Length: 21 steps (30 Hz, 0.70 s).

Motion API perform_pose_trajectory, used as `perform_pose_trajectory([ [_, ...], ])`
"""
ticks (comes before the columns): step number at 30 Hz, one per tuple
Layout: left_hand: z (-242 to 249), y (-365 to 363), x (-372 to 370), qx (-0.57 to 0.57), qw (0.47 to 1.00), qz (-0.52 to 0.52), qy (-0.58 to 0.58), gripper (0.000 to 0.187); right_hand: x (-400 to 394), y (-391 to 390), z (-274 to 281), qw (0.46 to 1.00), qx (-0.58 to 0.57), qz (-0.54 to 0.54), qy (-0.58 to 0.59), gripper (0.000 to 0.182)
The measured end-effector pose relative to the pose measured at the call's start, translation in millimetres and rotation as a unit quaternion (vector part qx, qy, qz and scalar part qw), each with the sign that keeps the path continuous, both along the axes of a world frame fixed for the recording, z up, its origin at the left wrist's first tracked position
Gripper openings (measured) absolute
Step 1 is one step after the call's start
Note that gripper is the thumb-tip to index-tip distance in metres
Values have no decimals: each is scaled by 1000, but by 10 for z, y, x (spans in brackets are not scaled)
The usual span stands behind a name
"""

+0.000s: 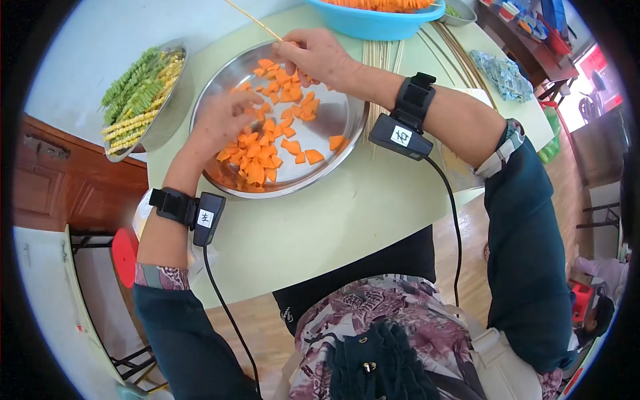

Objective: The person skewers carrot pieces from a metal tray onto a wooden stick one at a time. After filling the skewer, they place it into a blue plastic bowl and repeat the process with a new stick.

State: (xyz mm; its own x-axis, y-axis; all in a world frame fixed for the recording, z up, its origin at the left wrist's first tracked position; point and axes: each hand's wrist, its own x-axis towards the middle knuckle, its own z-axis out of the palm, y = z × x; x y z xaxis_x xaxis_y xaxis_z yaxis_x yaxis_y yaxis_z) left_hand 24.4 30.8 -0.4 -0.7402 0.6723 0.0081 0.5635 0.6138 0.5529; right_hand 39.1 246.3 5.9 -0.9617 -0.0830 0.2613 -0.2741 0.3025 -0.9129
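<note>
A round steel tray (343, 150) holds many loose orange carrot pieces (253, 157). My right hand (317, 57) is closed around a thin wooden skewer (253, 18) above the tray's far rim; the skewer points up and to the left. Whether carrot is threaded on its lower end is hidden by the fingers. Over the left part of the tray, my left hand (223, 120) hovers close to the carrot pieces, slightly blurred. Its fingers look apart, and nothing shows between them.
A metal bowl (160, 123) of skewered green and yellow vegetables stands at the left. Behind the tray is a blue basin (373, 25) with orange skewers. Bare wooden skewers (383, 57) lie right of the tray, and a crumpled plastic bag (503, 73) lies farther right.
</note>
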Motion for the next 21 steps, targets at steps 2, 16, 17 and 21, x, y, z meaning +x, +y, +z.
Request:
perform_pose_trajectory([
  [2,62,-26,-10,81,992,78,-49,24,15,-9,-2,999,37,2,10,32],
  [16,28,-201,-212,164,972,153,-72,32,28,-12,-4,996,86,10,15,30],
  [17,39,-194,-204,176,969,154,-87,32,23,-9,-7,995,101,20,15,29],
  [21,49,-237,-249,275,930,165,-179,29,119,-68,-11,992,107,58,41,28],
])
